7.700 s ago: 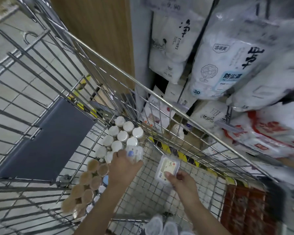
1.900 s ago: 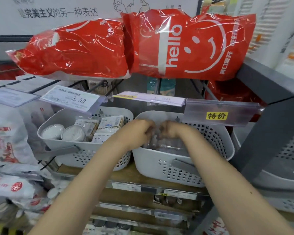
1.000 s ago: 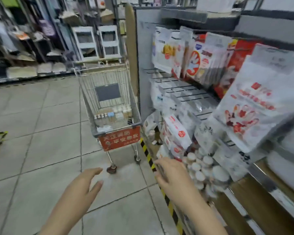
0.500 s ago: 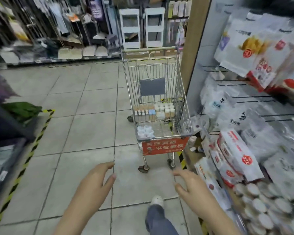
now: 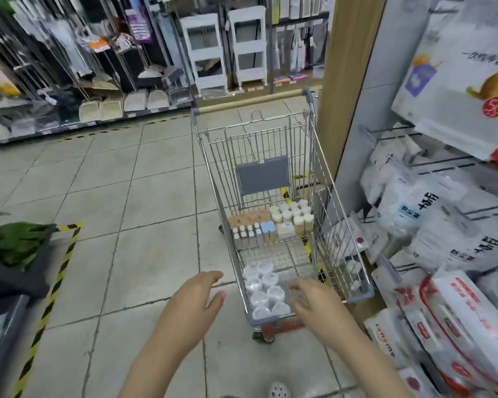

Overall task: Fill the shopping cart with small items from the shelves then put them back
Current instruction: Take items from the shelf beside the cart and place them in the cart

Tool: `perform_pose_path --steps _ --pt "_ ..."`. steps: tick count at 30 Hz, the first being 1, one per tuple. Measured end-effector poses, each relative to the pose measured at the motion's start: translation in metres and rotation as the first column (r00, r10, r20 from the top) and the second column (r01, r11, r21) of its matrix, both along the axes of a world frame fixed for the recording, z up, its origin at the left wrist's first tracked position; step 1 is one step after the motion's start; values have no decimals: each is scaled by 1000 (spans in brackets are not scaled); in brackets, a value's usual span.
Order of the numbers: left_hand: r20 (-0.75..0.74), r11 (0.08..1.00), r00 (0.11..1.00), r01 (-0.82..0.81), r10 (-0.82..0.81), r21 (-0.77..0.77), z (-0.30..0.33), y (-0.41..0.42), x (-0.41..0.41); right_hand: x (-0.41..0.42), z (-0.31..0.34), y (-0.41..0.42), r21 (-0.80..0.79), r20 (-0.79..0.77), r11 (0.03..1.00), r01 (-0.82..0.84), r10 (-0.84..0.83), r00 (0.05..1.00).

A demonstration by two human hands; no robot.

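Tiled aisle floor [image 5: 144, 214] underfoot now, not the shelf baskets: the shopping cart [image 5: 273, 225], holding small jars [image 5: 263, 291], stands just ahead. My left hand [image 5: 197, 300] and right hand [image 5: 314, 303] reach forward, spread, empty, ready to unload more.

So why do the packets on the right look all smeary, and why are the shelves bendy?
Head view: the packets at the right edge are smeared by motion blur, and both hands are a bit soft; the shopping cart in the middle is sharper. The wide-angle lens makes the shelves lean and curve near the edges.
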State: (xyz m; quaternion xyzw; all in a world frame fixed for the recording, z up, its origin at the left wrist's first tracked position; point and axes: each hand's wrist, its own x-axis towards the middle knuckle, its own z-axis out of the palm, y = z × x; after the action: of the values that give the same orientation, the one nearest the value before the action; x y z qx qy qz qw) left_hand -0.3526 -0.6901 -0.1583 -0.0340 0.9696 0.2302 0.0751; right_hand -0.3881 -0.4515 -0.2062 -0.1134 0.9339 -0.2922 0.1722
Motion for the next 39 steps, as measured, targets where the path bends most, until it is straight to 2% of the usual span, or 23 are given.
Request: perform_pose_path --steps 6,12,15,19,23,26,29,33,36,39 --pt "149 998 987 67 -65 -10 -29 -46 -88 -50 -19 -8 -2 78 995 98 -98 992" --pt "202 968 954 240 -221 -77 -47 -62 -234 -96 -60 4 41 243 921 388 -386 890" --pt "240 911 899 399 -366 -104 -56 -56 -302 -118 -76 0 106 326 856 506 -510 796" --pt "297 784 768 614 -567 -91 -84 -39 -381 -153 -108 -22 140 430 757 638 -627 650" --pt "374 681 654 728 -658 -77 -131 -23 -439 -192 -158 -52 110 501 743 661 -615 609" --pt "414 633 603 770 -682 -77 -167 -14 -467 -226 -200 -69 98 554 728 679 -607 570" --pt "461 601 572 793 -678 -100 -203 -12 -485 -259 -242 -83 59 620 622 781 -636 460" --pt "529 572 538 812 -657 -115 -254 -16 -498 -300 -297 -91 59 655 540 840 -656 376" --pt "545 553 487 831 -683 -50 -265 -4 -503 -325 -327 -91 52 683 450 892 -667 297" --pt "551 566 472 824 -688 1 -279 9 -511 -348 -350 -90 57 715 307 950 -677 176"
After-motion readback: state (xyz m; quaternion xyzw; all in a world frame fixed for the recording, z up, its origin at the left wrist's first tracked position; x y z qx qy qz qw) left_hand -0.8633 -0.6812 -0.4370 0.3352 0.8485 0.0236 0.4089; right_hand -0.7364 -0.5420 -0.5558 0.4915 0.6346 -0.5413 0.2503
